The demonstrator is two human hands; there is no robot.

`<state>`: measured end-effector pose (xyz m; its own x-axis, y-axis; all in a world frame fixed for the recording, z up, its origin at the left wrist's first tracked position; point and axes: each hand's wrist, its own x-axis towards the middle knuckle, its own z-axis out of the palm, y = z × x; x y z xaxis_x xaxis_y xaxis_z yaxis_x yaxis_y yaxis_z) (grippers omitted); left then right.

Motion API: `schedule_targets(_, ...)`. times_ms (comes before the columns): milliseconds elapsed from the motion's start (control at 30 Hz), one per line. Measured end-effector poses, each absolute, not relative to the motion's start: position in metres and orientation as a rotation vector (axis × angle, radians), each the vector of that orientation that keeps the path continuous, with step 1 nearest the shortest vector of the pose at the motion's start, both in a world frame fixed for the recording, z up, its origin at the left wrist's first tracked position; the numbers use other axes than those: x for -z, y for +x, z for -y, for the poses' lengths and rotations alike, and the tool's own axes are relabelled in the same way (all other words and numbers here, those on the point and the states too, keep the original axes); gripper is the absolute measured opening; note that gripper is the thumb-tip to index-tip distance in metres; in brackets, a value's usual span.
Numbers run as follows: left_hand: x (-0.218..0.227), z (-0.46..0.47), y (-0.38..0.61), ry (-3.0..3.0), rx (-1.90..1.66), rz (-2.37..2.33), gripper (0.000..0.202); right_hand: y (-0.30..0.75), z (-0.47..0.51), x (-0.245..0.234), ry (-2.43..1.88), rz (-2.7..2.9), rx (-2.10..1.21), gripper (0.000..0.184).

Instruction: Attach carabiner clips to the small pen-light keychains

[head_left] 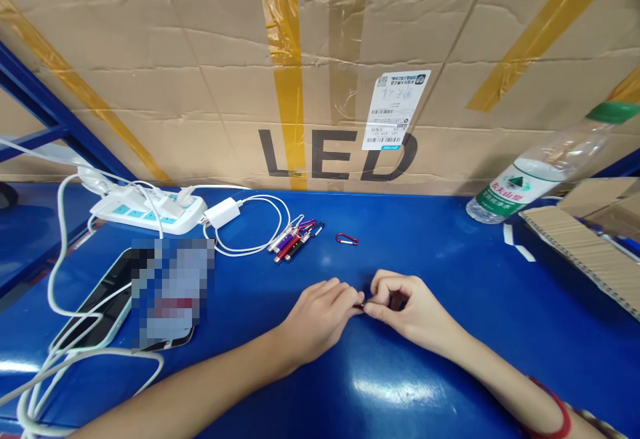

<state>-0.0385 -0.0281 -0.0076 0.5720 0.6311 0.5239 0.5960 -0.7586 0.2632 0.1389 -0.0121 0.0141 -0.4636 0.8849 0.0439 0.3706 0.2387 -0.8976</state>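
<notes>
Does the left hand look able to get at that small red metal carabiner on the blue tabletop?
Probably yes: the small red metal carabiner lies just beyond the left hand, with nothing visible in between. That hand seems to pinch a small dark object, though, so it would likely need freeing first.

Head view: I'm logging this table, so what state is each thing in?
Left hand: closed, pinching a small piece.
Right hand: fingertips pinched at the same piece.
Small tubes: heaped together.
Red clip: lying loose, apart from them.
Bottle: capped.
Power strip: plugs inserted.
Left phone: visible screen dark.
Other phone: blurred, can't tell.
Large box: taped.
Small box: open.
</notes>
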Motion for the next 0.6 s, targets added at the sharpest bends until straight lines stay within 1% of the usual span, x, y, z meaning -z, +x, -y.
schedule_targets(167,0.0048,0.029,-0.0382,2.7,-0.961,-1.091,0.015,0.1405,0.0121,-0.0139,-1.176,1.969,-1.146,0.033)
schedule_targets(333,0.0017,0.0303,-0.0379,2.673,-0.868,-1.11,0.016,0.1411,0.0126,-0.0133,-1.206,2.025,-1.041,0.031)
schedule_targets(600,0.0011,0.0313,-0.0381,2.67,-0.821,-1.118,0.018,0.147,0.0148,-0.0078,-1.035,2.2,-0.754,0.025)
